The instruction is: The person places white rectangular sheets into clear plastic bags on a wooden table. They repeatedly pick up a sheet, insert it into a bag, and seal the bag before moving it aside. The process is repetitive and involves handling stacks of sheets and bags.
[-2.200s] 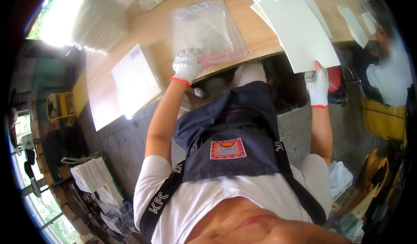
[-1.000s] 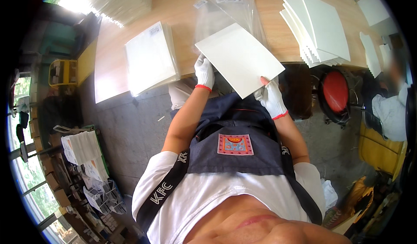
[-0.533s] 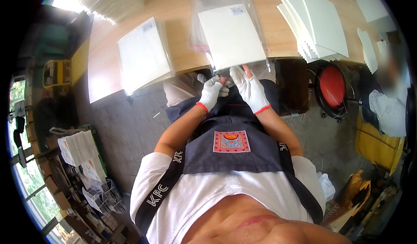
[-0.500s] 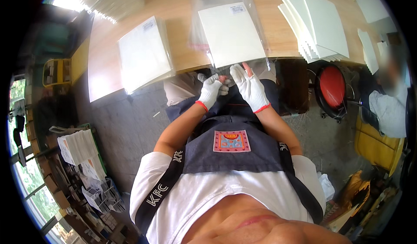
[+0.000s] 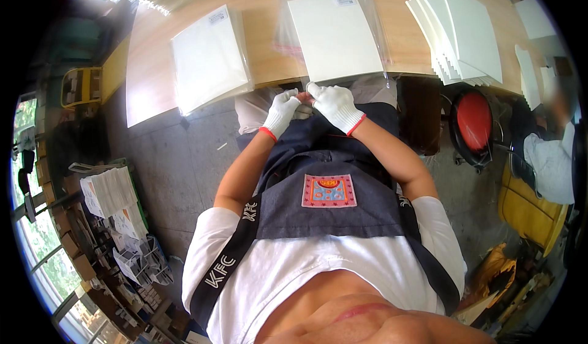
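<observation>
A white board [image 5: 335,38] with a small label lies in a clear plastic bag [image 5: 378,44] at the table's near edge. Just below that edge, my gloved left hand [image 5: 284,111] is closed, with bare fingertips showing from the white glove. My gloved right hand [image 5: 337,106] is closed too, its fingers curled in against the left fingertips. The hands meet in front of the board's near edge. Whatever they pinch between them is too small or see-through to make out.
On the left of the wooden table [image 5: 263,50] lies a stack of bagged white boards [image 5: 208,62]. Fanned white boards [image 5: 468,32] lie on the right, overhanging the edge. A red stool [image 5: 474,122] stands below them. A person [image 5: 551,151] is at far right.
My right hand has moved left and its extended fingers have curled in. My left hand has shifted slightly left and up, and the two hands now meet. The view has shifted a little.
</observation>
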The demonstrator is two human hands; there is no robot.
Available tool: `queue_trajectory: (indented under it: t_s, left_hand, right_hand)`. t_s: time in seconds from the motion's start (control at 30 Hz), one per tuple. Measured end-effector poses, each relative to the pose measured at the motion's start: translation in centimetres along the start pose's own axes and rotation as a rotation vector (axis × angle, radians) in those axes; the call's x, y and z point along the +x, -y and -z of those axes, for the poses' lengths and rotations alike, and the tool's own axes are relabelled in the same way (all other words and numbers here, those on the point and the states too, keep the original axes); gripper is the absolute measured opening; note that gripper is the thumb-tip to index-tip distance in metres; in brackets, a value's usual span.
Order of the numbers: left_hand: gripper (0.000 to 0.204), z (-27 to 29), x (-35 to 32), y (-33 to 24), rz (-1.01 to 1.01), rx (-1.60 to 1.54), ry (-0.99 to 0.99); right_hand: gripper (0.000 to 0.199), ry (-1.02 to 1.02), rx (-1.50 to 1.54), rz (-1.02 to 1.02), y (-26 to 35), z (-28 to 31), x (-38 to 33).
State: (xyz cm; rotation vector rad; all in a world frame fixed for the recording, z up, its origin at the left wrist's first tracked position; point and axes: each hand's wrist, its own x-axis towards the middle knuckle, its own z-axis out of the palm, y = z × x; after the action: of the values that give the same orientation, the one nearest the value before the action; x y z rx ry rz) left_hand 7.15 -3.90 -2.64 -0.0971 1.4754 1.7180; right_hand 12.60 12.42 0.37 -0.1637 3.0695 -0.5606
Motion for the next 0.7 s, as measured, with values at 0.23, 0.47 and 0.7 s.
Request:
queue_trajectory:
  t_s: [0.23, 0.47, 0.7]
  left_hand:
    - [0.018, -0.4, -0.4, 0.2, -0.021, 0.098, -0.152]
    - [0.018, 2.4, -1.3, 1.5, -0.512, 0.633, -0.165]
    - [0.025, -0.4, -0.7, -2.1, -1.449, 1.483, -0.318]
  right_hand:
    - [0.001, 0.013, 1.210, -0.301, -3.6, 4.0, -3.9]
    - [0.022, -0.687, 0.913, -1.033, -23.0, -2.1, -20.9]
    - [0.021, -0.210, 0.047, -0.536, -14.8, 3.3, -13.7]
